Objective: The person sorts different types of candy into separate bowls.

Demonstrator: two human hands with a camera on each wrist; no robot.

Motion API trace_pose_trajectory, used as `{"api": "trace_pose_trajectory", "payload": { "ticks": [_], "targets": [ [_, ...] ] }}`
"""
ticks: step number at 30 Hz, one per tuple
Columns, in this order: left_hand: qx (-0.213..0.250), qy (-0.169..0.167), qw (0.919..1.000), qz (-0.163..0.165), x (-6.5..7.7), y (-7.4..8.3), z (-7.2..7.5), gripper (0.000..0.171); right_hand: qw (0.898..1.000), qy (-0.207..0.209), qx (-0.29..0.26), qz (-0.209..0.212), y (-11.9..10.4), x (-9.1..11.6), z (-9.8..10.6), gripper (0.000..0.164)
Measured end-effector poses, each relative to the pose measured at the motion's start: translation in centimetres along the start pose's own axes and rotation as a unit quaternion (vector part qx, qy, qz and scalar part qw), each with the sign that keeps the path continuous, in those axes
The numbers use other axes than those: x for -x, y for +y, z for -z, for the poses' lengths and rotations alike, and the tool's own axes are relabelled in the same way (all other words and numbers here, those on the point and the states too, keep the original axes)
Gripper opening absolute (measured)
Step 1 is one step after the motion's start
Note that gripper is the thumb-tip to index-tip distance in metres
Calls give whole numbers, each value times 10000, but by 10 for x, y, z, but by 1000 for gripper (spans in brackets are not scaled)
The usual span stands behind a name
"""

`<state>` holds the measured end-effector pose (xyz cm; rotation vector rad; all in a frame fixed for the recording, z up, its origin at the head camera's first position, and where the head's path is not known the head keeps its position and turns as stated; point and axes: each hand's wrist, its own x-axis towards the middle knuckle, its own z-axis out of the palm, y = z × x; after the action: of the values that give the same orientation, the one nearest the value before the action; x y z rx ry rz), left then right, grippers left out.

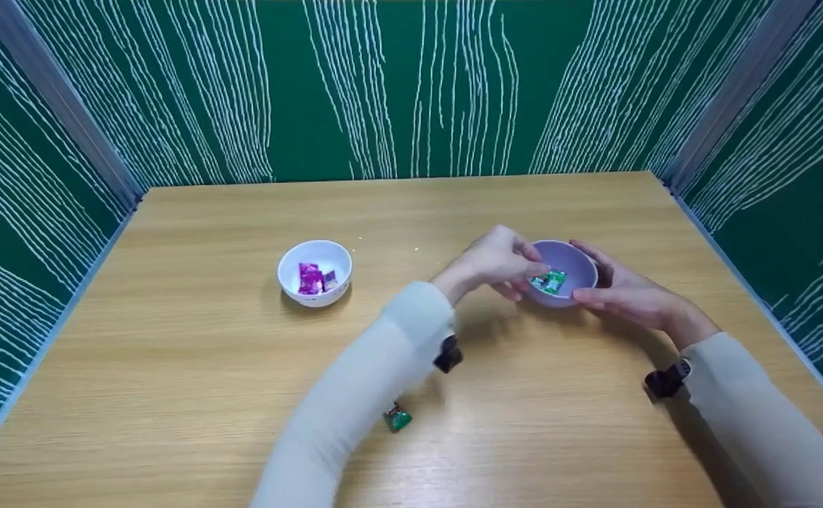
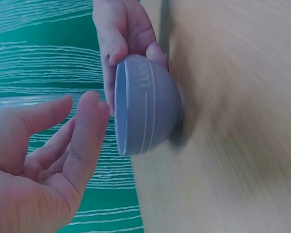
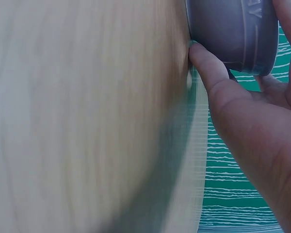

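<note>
A purple bowl point(image 1: 572, 262) stands upright on the table with green-wrapped candies point(image 1: 551, 282) inside. My right hand point(image 1: 630, 293) holds it by its right side, thumb at the near rim and fingers round the far side; the right wrist view shows fingertips low against the bowl's wall. My left hand point(image 1: 497, 259) hovers at the bowl's left rim. In the left wrist view its thumb and fingers point(image 2: 85, 131) are apart with nothing between them. Another green-wrapped candy point(image 1: 398, 419) lies on the table, partly covered by the left sleeve.
To the left stands a white bowl point(image 1: 314, 252) holding pink-wrapped candies point(image 1: 309, 278). Tiny pale crumbs point(image 1: 416, 248) dot the wooden table point(image 1: 192, 367). Green panels with white streaks point(image 1: 411, 92) rise behind the table and along both sides.
</note>
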<state>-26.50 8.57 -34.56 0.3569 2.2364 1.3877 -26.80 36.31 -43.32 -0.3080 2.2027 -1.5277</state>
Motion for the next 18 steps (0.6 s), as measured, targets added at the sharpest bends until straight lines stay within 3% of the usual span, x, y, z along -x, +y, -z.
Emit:
{"api": "trace_pose_trajectory", "payload": {
  "ticks": [8,18],
  "targets": [
    [-345,-580,9973,-304,38,-28,39,24,9999,71,66,64,0,-2,2,88],
    [-918,-1451,9852,8,87,-59,77,37,9998,-67,28,158,-1,-1,2,90]
  ]
}}
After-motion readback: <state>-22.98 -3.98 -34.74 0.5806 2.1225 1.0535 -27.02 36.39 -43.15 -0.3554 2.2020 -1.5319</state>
